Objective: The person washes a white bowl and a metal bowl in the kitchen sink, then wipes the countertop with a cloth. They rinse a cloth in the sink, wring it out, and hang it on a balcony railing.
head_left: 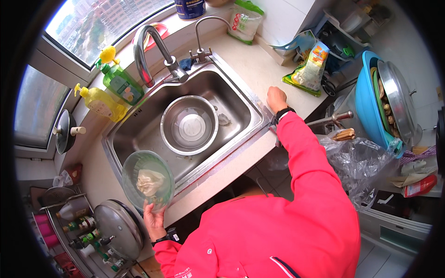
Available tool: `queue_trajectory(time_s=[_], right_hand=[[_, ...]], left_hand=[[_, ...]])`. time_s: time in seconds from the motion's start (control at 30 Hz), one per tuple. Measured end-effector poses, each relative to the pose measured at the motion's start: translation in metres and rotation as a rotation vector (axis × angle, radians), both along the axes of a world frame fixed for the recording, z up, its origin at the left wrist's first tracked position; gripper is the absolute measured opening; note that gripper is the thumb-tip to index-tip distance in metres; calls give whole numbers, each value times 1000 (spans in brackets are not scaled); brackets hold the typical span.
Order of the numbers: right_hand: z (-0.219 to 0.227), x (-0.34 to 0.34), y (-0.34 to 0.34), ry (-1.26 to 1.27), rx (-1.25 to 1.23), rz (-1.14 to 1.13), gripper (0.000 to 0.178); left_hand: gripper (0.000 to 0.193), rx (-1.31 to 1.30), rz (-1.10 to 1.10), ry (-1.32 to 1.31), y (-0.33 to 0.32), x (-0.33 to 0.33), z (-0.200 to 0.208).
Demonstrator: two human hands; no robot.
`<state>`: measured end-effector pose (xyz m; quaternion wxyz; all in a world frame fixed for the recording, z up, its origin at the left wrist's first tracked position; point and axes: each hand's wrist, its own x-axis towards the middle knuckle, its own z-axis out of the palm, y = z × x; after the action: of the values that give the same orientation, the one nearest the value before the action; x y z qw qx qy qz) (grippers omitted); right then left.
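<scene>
My left hand (pixel 154 220) grips the near rim of a translucent green bowl (pixel 130 180), with the thumb over its edge. Inside the bowl lies a pale beige, crumpled lump (pixel 149 182); its kind is unclear. The bowl hangs over the sink's near-left corner. My right hand (pixel 276 98) is closed at the counter beside the sink's right edge; whatever its curled fingers may hold is hidden. Between the hands, a round metal basin (pixel 204 142) with clear water stands in the steel sink (pixel 234 109). A whitish scrap (pixel 224 119) lies on the sink floor beside it.
A curved faucet (pixel 143 55) and a thinner tap (pixel 199 39) rise behind the sink. Yellow (pixel 99 103) and green (pixel 121 84) pump bottles stand on its left. A food bag (pixel 309 69) lies past my right hand. Farther right are a blue basin (pixel 366 99) and a plastic bag (pixel 357 160).
</scene>
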<state>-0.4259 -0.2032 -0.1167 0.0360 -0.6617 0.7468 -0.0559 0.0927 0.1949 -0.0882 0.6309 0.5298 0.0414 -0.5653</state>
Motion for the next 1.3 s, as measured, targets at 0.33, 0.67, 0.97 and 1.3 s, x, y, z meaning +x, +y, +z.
queue_trajectory(time_s=[0.33, 0.67, 0.97, 1.3], right_hand=[[51, 224, 78, -1450, -440, 434, 13], [44, 210, 107, -910, 214, 780, 13], [76, 204, 48, -1697, 163, 302, 13], [29, 260, 63, -1255, 717, 854, 15]], left_hand=[[51, 18, -1, -21, 7, 2, 4], [53, -28, 42, -21, 15, -8, 17], [60, -26, 101, -6, 16, -24, 20], [60, 24, 181, 5, 7, -37, 31]])
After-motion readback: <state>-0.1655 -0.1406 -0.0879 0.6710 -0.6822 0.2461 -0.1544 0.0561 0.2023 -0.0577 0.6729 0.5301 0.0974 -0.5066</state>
